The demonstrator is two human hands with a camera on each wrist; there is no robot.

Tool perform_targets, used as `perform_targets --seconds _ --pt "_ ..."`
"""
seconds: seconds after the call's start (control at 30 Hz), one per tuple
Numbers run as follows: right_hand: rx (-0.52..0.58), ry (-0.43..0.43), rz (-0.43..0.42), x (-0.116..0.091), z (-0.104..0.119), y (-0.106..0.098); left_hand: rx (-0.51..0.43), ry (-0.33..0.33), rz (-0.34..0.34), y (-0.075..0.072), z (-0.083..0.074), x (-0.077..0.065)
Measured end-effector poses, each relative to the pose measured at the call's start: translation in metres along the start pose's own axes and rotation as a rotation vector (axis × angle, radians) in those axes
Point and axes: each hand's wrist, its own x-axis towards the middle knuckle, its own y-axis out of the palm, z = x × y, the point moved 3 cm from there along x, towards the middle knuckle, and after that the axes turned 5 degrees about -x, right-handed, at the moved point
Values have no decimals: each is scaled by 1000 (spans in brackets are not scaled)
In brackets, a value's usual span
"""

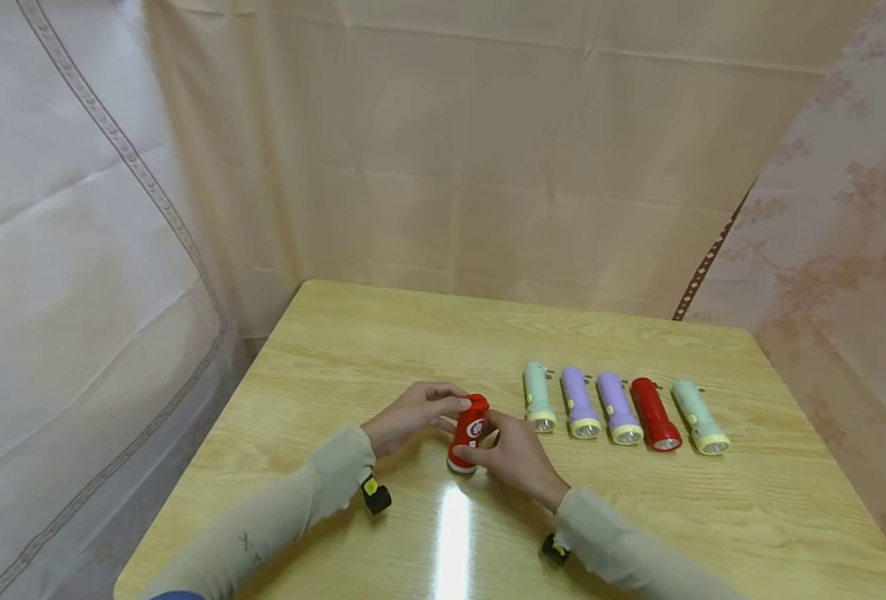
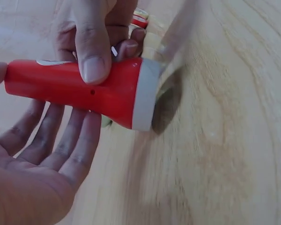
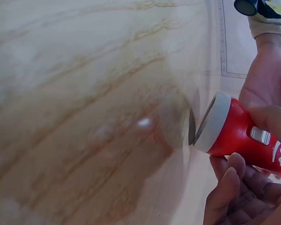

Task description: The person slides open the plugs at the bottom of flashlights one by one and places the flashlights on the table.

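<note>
A red flashlight [image 1: 465, 432] with a white head rim stands nearly upright, head down, over the table. My right hand [image 1: 519, 460] holds its body near the head, thumb on one side and fingers on the other. At the tail end, the thumb of my left hand [image 1: 411, 418] presses the top while its fingers lie along the body, as the left wrist view shows. A pale slide switch [image 3: 260, 135] is visible beside the right thumb. Whether the white rim [image 3: 214, 123] touches the table I cannot tell.
Right of my hands, several flashlights lie in a row: a mint one [image 1: 537, 396], purple ones [image 1: 579, 402], a red one [image 1: 654, 412] and another mint one [image 1: 700, 415]. All heads face the near side. Cloth curtains [image 1: 488, 167] hang behind the wooden table [image 1: 382, 333].
</note>
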Motion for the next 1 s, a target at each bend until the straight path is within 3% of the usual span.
perform_targets --seconds 0.17,0.33,0.63,1.0 --pt "-33 -3 -19 1 3 0 21 -16 33 -1 -6 1" --pt "-10 -38 -26 6 7 -2 -19 -32 11 -8 -11 6" --pt "-48 -23 -10 5 3 0 -51 -85 35 -9 -2 8" --pt "-118 -122 -13 8 10 -1 -40 -100 11 -9 -9 3"
